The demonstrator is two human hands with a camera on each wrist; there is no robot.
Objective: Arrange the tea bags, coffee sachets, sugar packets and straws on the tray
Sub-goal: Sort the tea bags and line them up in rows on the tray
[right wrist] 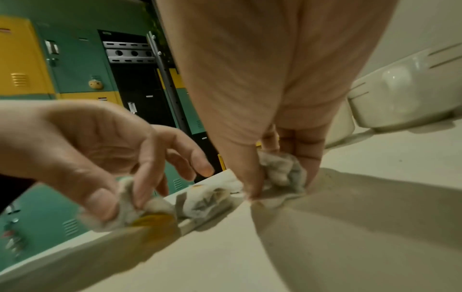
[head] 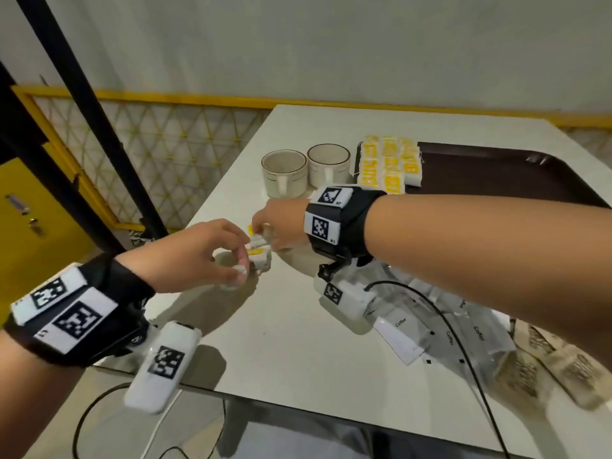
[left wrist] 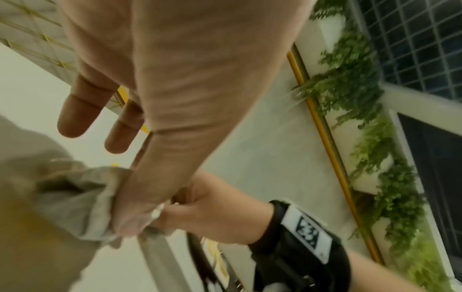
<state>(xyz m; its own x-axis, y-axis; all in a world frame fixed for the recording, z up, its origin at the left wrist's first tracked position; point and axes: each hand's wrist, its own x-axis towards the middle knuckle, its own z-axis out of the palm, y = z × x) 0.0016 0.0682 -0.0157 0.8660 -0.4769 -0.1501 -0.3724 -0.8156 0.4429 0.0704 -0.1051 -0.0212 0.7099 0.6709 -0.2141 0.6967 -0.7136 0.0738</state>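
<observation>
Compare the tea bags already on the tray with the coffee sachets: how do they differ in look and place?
1. The tea bags are white and yellow; the coffee sachets are clear and white, printed "Coffee".
2. The tea bags lie in neat rows in the tray's corner; the coffee sachets lie in a loose overlapping pile on the table.
Both are flat packets.

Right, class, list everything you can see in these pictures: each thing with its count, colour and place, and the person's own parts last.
Table: one, pale, under everything.
Tray: one, dark brown, far right of the table.
Tea bags on tray: count unclear, yellow and white, in rows at the tray's left end.
Cups: two, white with dark rims, left of the tray.
Loose tea bags: a few, white and yellow, between the hands.
Coffee sachets: several, clear and white, near right.
Brown packets: several, near right edge.
Left hand: pinches a tea bag.
Right hand: grips a tea bag.
</observation>
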